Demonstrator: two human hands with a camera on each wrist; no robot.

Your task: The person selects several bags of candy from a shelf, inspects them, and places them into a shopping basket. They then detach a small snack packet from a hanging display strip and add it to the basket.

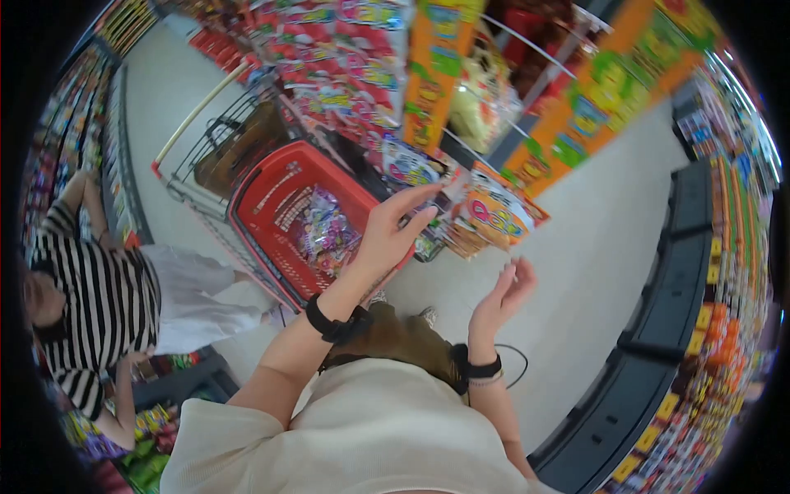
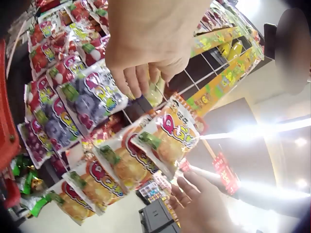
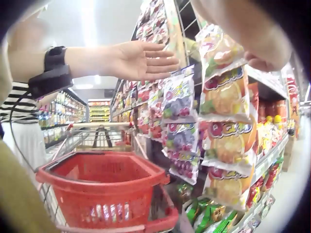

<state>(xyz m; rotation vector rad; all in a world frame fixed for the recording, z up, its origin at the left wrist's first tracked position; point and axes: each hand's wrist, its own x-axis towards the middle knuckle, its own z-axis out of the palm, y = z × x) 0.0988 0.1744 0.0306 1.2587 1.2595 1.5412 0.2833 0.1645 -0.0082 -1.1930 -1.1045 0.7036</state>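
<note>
My left hand (image 1: 397,229) reaches toward the rack with its fingers extended, holding nothing. It is beside hanging bags of blueberry gummies (image 2: 90,97); in the right wrist view the left hand (image 3: 141,60) shows its palm, fingertips overlapping the top of the blueberry bags (image 3: 179,99). Bags of orange gummies (image 1: 494,210) hang in a column at the rack's corner. My right hand (image 1: 504,295) is just in front of this column, fingers loosely bent and nothing in them. The left wrist view has the right hand (image 2: 201,201) below the uppermost orange bag (image 2: 170,133).
A red basket (image 1: 247,206) holding wrapped sweets (image 1: 325,230) sits in a metal cart (image 1: 185,177) at left. Nearby stands a person in a striped top (image 1: 103,288). Stocked shelves (image 1: 716,272) line the right side. Green packets (image 3: 211,216) lie below the hanging bags.
</note>
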